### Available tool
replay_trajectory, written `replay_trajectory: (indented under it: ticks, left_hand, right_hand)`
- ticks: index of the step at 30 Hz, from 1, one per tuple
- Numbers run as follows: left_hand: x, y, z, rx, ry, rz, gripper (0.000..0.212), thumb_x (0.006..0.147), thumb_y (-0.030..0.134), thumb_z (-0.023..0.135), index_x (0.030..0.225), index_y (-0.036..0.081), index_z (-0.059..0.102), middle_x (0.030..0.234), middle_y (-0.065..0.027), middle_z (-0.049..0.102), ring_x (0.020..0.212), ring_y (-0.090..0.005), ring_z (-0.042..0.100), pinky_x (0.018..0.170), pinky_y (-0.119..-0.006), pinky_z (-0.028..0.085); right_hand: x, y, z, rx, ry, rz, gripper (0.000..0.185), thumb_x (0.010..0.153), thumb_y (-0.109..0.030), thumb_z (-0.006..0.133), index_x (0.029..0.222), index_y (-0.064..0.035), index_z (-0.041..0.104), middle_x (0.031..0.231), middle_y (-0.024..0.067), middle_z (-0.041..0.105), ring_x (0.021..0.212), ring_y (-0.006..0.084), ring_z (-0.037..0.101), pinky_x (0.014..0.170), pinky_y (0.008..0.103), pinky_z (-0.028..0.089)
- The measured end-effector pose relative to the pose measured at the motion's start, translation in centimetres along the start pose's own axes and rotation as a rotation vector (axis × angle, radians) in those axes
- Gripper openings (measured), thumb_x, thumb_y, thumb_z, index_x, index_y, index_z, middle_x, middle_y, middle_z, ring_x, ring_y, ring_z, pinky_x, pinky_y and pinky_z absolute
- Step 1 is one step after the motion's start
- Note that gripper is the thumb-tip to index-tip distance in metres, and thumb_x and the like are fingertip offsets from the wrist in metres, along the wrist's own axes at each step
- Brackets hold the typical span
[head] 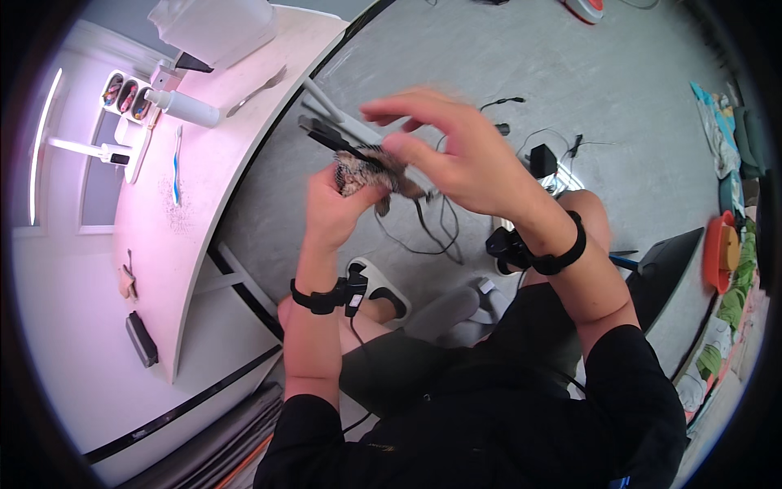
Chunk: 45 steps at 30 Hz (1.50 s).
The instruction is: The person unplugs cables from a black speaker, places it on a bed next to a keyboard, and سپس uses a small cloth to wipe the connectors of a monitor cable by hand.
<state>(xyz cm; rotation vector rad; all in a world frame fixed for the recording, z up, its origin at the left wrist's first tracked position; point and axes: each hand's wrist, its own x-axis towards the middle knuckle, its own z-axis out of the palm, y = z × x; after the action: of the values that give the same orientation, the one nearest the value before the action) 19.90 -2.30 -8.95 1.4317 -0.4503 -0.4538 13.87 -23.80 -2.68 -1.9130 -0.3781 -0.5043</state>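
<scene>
In my left hand (339, 205) is a small patterned cloth bundle (366, 171), held between thumb and fingers. A black, flat-ended object (330, 136) sticks out of the bundle towards the upper left; its exact kind is unclear. My right hand (449, 150) hovers over the bundle's right side, blurred, with its fingers apart; whether the thumb touches the cloth cannot be told. Beneath the bundle hangs a dark cable (426, 229). Each wrist wears a black strap with a small device on it.
On the left, a pale table (256, 128) bears a fork (259, 88), a toothbrush (176, 165), a white spray bottle (186, 109) and a translucent plastic container (226, 30). A black power adapter (542, 161) and cables lie on the grey floor. At the right is an orange basin (712, 253).
</scene>
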Motion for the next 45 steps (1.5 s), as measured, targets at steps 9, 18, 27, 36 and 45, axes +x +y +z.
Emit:
replay_trajectory:
  ticks: [9,18,27,36,45]
  left_hand:
    - [-0.6,1.7,1.0,-0.086,-0.337,-0.096,0.031,0.072,0.003,0.077,0.102,-0.003,0.069,0.088,-0.0029,0.07,0.073,-0.0105,0.062,0.068,-0.026,0.051]
    - [-3.3,6.6,4.8,0.771,0.315,0.623,0.024,0.076,0.0,0.073,0.1,0.0,0.069,0.084,-0.0117,0.069,0.07,-0.025,0.066,0.063,-0.034,0.051]
    - [-4.9,9.3,6.3,0.225,0.084,0.259,0.013,0.084,0.005,0.071,0.095,-0.003,0.07,0.082,-0.0059,0.07,0.071,-0.0131,0.066,0.068,-0.03,0.052]
    - [-5.1,9.2,6.4,-0.754,-0.47,-0.018,0.028,0.094,0.015,0.067,0.111,-0.007,0.064,0.096,-0.0131,0.07,0.088,-0.0225,0.069,0.077,-0.035,0.056]
    - [-6.9,8.8,6.5,-0.647,-0.575,0.18,0.047,0.099,0.043,0.042,0.101,-0.001,0.06,0.067,-0.0024,0.052,0.067,-0.0173,0.05,0.069,-0.032,0.039]
  right_hand:
    - [4.3,-3.4,-1.1,0.365,-0.472,0.46,0.024,0.088,-0.01,0.074,0.108,0.0031,0.069,0.094,0.0063,0.073,0.089,0.0132,0.067,0.088,0.0278,0.052]
    - [2.3,-10.6,-0.7,0.037,0.104,0.296,0.017,0.084,-0.011,0.076,0.088,0.0025,0.066,0.078,0.0029,0.069,0.071,0.008,0.06,0.067,0.0254,0.051]
    - [1.7,-14.9,-6.1,0.45,0.187,0.279,0.026,0.095,-0.015,0.067,0.117,-0.0007,0.064,0.106,0.0126,0.072,0.094,0.0197,0.07,0.084,0.0319,0.058]
    - [1.1,-12.7,-6.8,0.674,-0.163,0.178,0.027,0.097,-0.021,0.066,0.118,-0.0046,0.06,0.107,0.0071,0.069,0.101,0.0156,0.064,0.091,0.0295,0.049]
    - [1.5,-14.7,-3.8,0.678,-0.093,0.349,0.027,0.096,-0.021,0.068,0.116,-0.003,0.066,0.1,0.0076,0.071,0.077,0.0073,0.061,0.072,0.0225,0.05]
